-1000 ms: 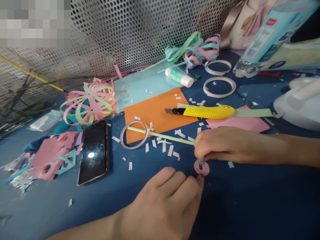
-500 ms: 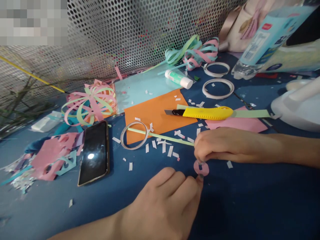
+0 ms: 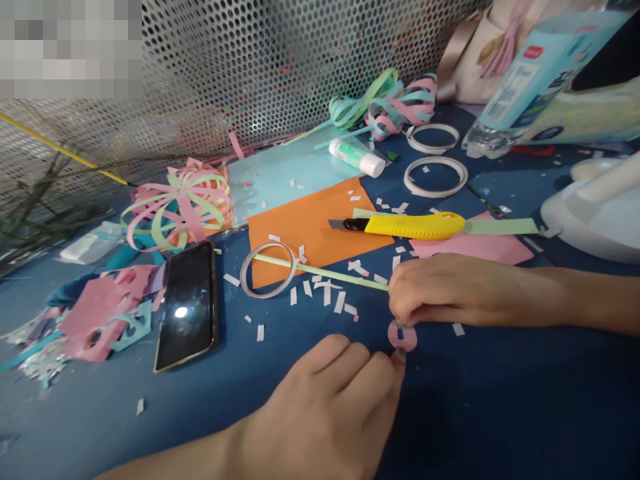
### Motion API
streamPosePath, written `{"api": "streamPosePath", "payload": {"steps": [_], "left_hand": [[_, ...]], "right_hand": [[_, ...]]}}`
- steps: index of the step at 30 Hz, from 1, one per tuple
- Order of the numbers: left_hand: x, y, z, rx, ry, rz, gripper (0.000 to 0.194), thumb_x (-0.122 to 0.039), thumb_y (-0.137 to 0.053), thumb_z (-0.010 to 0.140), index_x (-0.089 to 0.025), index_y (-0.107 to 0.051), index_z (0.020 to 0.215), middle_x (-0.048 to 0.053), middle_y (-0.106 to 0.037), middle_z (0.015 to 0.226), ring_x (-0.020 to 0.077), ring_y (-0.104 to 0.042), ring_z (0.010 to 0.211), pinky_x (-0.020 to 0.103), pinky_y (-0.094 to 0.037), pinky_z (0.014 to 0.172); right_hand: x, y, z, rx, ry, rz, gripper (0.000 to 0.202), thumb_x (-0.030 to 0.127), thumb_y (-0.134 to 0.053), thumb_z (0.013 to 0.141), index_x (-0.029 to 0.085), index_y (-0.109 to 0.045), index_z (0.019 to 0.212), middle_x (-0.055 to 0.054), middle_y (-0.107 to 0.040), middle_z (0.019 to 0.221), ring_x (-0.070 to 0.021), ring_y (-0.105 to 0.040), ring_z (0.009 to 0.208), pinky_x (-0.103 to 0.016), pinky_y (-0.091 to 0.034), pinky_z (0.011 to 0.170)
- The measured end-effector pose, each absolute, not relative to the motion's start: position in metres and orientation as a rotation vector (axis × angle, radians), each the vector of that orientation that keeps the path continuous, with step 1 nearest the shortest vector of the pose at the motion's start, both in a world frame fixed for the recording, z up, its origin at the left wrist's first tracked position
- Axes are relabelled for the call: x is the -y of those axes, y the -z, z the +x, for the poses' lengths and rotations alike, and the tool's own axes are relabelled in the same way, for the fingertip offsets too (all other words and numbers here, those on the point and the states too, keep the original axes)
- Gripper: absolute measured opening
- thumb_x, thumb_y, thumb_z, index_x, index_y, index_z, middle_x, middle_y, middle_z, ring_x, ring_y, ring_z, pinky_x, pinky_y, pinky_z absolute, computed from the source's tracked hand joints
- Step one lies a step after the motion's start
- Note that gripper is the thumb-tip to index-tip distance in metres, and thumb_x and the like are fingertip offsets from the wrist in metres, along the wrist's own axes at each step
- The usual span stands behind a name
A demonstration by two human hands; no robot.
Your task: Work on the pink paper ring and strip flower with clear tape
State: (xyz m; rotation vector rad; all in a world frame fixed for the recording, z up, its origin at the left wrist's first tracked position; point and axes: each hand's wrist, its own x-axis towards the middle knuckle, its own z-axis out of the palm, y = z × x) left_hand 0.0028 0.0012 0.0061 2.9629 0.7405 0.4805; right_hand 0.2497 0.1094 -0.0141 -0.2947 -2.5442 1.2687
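My right hand (image 3: 445, 290) rests on the blue table (image 3: 500, 413) with its fingers pinched on a thin light-green paper strip (image 3: 325, 272) that runs left to a tape ring (image 3: 267, 269). Just below its fingertips lies a small pink paper disc (image 3: 403, 337). My left hand (image 3: 330, 413), fingers curled, touches the disc's lower edge with a fingertip.
A yellow utility knife (image 3: 415, 225) lies on orange paper (image 3: 310, 227) and pink paper (image 3: 480, 248). A phone (image 3: 187, 303), a paper-strip ball (image 3: 177, 207), a glue stick (image 3: 357, 157), two tape rings (image 3: 436, 175), curled strips (image 3: 385, 103), a bottle (image 3: 530, 80) and white scraps surround them. Perforated metal stands behind.
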Motion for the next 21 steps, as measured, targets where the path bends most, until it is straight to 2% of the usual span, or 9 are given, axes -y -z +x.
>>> {"api": "streamPosePath", "payload": {"steps": [7,14,21], "left_hand": [[-0.001,-0.006,0.002,-0.748,-0.481,2.961,0.031,-0.009,-0.049,0.094,-0.002,-0.065,0.120,0.005,-0.065,0.087,0.0160,-0.059,0.074,0.032,-0.051,0.068],[-0.002,-0.006,0.002,-0.731,-0.469,2.955,0.033,-0.010,-0.050,0.094,-0.001,-0.064,0.123,0.005,-0.066,0.087,0.0158,-0.058,0.073,0.031,-0.051,0.069],[-0.002,-0.007,0.003,-0.748,-0.487,2.956,0.032,-0.009,-0.048,0.095,-0.002,-0.064,0.121,0.005,-0.066,0.085,0.0153,-0.059,0.073,0.031,-0.052,0.068]], "right_hand": [[-0.108,0.014,0.251,2.572,-1.244,-0.333,0.007,0.024,-0.054,0.101,0.022,-0.060,0.099,0.000,-0.065,0.092,-0.0145,-0.056,0.087,-0.028,-0.043,0.080],[-0.109,0.005,0.248,2.627,-1.170,-0.444,0.013,0.028,-0.053,0.101,0.021,-0.058,0.091,-0.001,-0.062,0.086,-0.0162,-0.053,0.081,-0.029,-0.040,0.074],[-0.109,0.006,0.249,2.645,-1.119,-0.484,0.014,0.030,-0.054,0.100,0.021,-0.059,0.090,0.000,-0.063,0.086,-0.0160,-0.054,0.080,-0.031,-0.039,0.078]]}}
